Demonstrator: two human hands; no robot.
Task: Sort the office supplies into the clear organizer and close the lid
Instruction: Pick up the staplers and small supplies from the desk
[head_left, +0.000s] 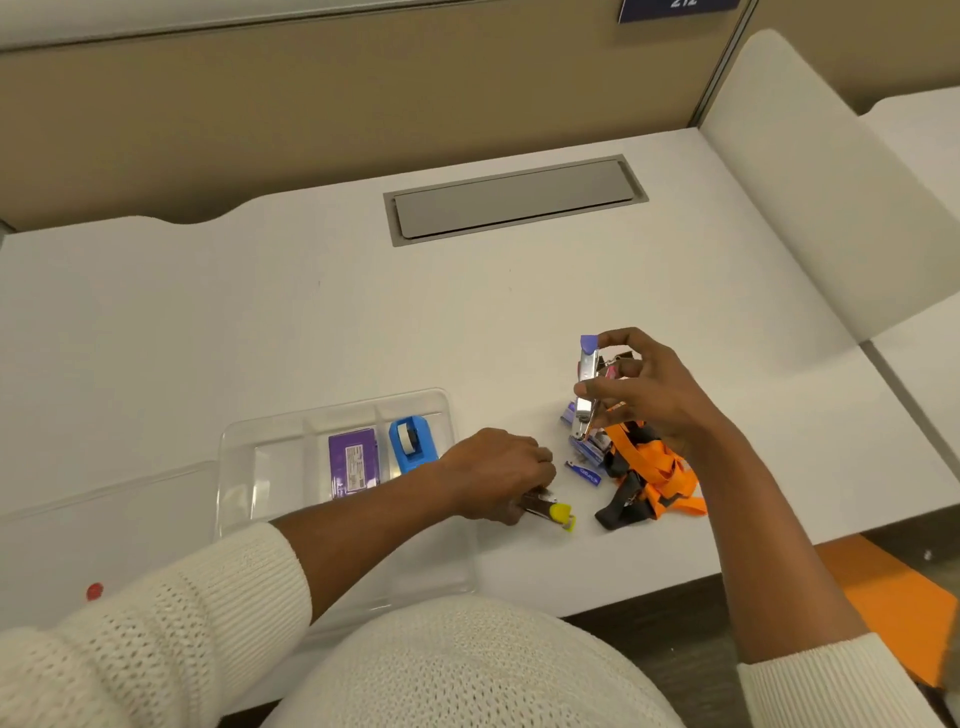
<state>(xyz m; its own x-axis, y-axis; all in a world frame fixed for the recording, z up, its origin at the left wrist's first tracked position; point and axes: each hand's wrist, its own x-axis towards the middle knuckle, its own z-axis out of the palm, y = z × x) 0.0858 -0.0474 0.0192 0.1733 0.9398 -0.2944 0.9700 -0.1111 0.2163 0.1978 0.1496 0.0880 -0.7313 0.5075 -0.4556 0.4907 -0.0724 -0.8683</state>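
The clear organizer lies on the white desk at centre left, holding a purple box and a blue tape dispenser in separate compartments. Its clear lid lies open to the left. My left hand is closed on a dark stapler with a yellow tip, low on the desk just right of the organizer. My right hand holds a silver stapler with a purple tip upright above a pile of small purple boxes and an orange and black lanyard.
A grey cable hatch is set into the desk at the back. A white divider panel rises on the right. A red dot sits near the front left edge. An orange seat shows below the desk.
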